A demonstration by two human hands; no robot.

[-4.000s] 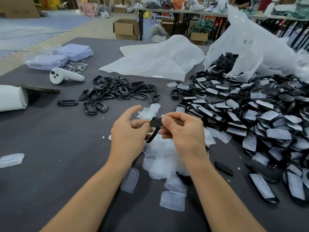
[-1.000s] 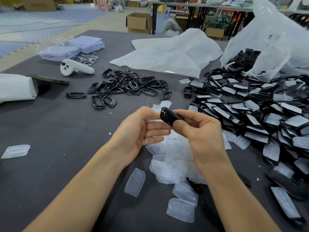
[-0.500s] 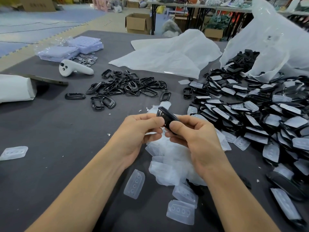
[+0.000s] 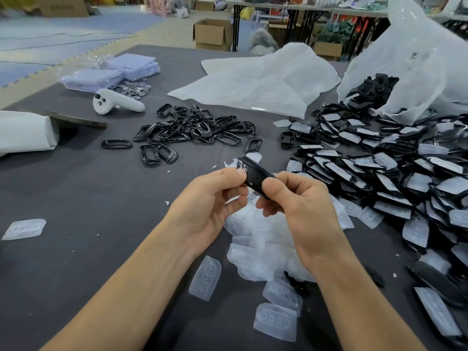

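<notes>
The left hand [image 4: 207, 198] and right hand [image 4: 298, 206] each pinched one end of the black shell [image 4: 254, 174], held in the air just above the near heap of clear pads [image 4: 255, 249]. With such a slight fingertip grip, a twist could probably have flicked it right, into the pile of like shells [image 4: 379, 173]. The dark grey table [image 4: 76, 188] carried loose black frames [image 4: 192, 127] farther off, and cardboard boxes [image 4: 212, 34] stood in the workshop beyond.

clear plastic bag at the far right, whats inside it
Black plastic parts show in the open mouth of the bag and spill out in front of it. How far back they fill it cannot be seen: the cloudy plastic covers the rest.
</notes>
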